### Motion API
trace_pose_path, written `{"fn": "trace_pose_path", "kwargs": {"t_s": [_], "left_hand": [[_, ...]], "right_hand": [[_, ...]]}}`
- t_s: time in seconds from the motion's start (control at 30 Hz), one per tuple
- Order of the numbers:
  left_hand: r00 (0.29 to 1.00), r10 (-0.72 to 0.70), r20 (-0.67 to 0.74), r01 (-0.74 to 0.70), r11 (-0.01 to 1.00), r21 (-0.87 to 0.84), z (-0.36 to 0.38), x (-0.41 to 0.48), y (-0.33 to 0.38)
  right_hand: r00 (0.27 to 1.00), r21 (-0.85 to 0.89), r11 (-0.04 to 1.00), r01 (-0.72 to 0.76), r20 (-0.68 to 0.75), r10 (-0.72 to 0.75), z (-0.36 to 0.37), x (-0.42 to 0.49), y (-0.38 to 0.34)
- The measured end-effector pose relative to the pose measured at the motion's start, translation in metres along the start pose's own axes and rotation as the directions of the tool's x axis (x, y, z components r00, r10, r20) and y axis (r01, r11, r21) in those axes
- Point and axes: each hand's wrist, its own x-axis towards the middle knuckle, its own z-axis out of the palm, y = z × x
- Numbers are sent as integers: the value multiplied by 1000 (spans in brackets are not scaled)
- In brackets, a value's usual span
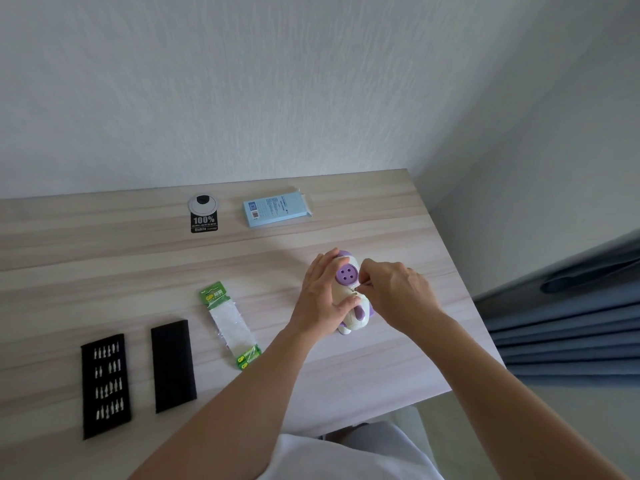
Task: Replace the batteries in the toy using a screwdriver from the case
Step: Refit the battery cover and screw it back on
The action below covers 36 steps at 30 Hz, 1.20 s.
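A white and purple toy (pixel 348 277) lies on the wooden table (pixel 138 278) at the right. My left hand (pixel 320 294) grips the toy from its left side, thumb on its body. My right hand (pixel 394 289) pinches a thin metal screwdriver (pixel 358 286) whose tip touches the toy's middle. Most of the tool is hidden by my fingers. The open case tray (pixel 105 384) with several bits lies at the front left, with its black cover (pixel 172 364) beside it. A green battery pack (pixel 230 323) lies between the case and the toy.
A light blue box (pixel 275 209) and a round cable grommet with a black label (pixel 203 211) sit near the back wall. The table's right edge runs close to the toy, with blue curtains (pixel 571 320) beyond it.
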Motion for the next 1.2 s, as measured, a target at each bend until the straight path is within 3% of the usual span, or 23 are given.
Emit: {"fn": "trace_pose_path", "kwargs": {"t_s": [0.17, 0.3, 0.4, 0.57, 0.77, 0.93, 1.1, 1.2], "left_hand": [[1000, -7, -5, 7, 1000, -11, 0, 0, 0], [1000, 29, -10, -29, 1000, -7, 1, 1, -3], [1000, 24, -11, -24, 1000, -4, 2, 1, -2], [1000, 26, -14, -26, 1000, 4, 2, 1, -1], [1000, 17, -11, -17, 1000, -11, 1, 1, -3], [1000, 9, -18, -10, 1000, -10, 1, 0, 0], [1000, 21, -20, -21, 1000, -9, 2, 1, -3], [1000, 11, -23, -11, 1000, -12, 3, 1, -4]], "right_hand": [[993, -130, 986, -106, -65, 98, 2, 2, -3], [999, 19, 1000, -10, -45, 11, 5, 0, -1], [999, -20, 1000, 16, -47, -17, 4, -2, 0], [991, -117, 986, -115, -86, 105, 4, 2, -4], [999, -2, 1000, -20, -37, 20, 3, -1, -2], [986, -77, 985, -155, -68, 150, 4, 2, -4], [997, 27, 998, -56, -56, 57, 5, -1, -4], [996, -20, 998, -61, -60, 59, 4, -1, -3]]}}
